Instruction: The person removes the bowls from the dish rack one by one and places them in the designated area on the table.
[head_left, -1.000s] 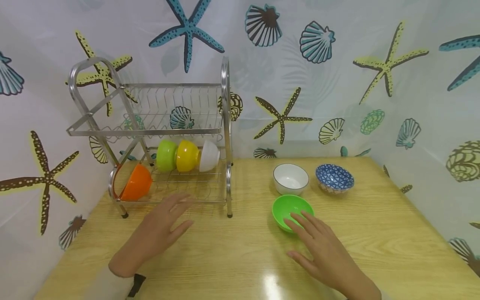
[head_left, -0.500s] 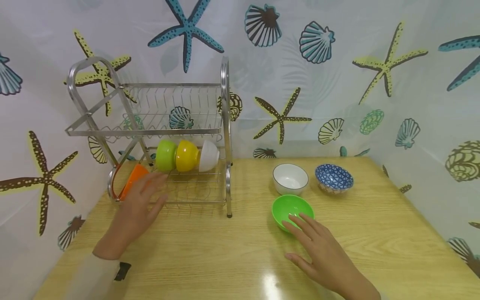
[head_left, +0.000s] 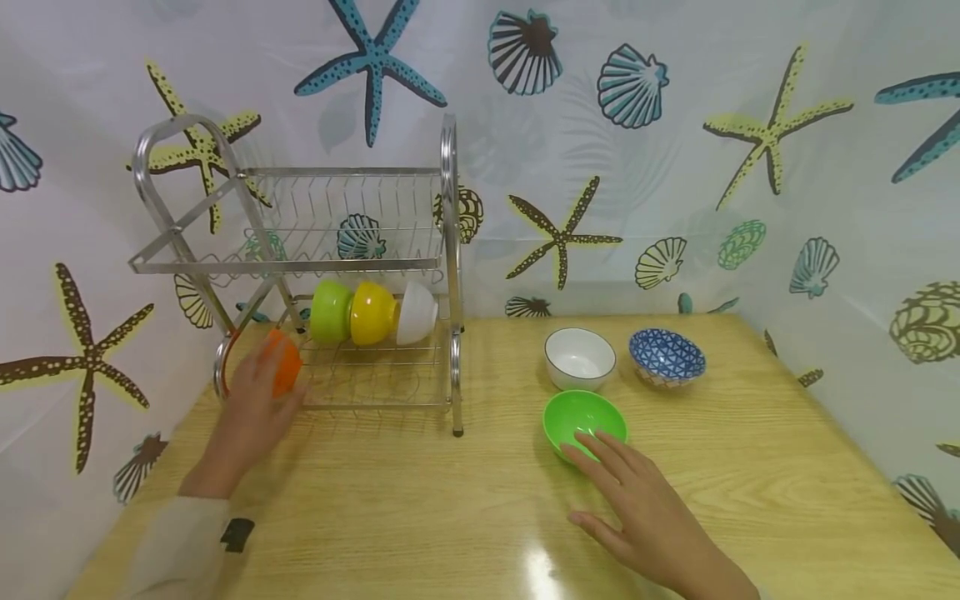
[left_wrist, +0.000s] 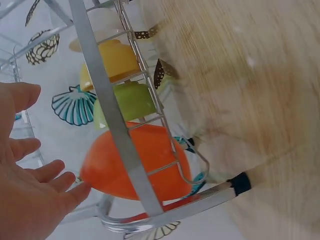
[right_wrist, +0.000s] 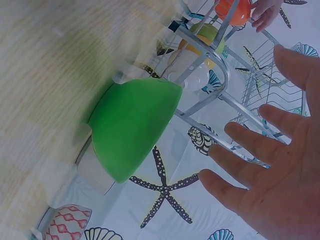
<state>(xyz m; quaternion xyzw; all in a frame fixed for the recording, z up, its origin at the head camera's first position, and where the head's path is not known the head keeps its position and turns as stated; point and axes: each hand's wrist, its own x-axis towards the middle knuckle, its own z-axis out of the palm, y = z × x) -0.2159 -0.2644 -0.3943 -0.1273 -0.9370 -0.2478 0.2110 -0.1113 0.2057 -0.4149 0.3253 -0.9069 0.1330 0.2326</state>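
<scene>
Beside the left hand (head_left: 251, 412), orange bowl (head_left: 288, 364).

Site appeared to be a kitchen-style booth: sea-life sheeting (head_left: 690, 183) enclosed three sides of a wood-grain worktop (head_left: 405, 500) carrying a dish rack (head_left: 300, 267) and bowls (head_left: 573, 415).

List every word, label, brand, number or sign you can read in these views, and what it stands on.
None can be read. The orange bowl and green bowl look plain; the blue-patterned bowl and backdrop carry only decoration, and the rack shows no lettering. The black piece by the left sleeve is too small to judge.
</scene>
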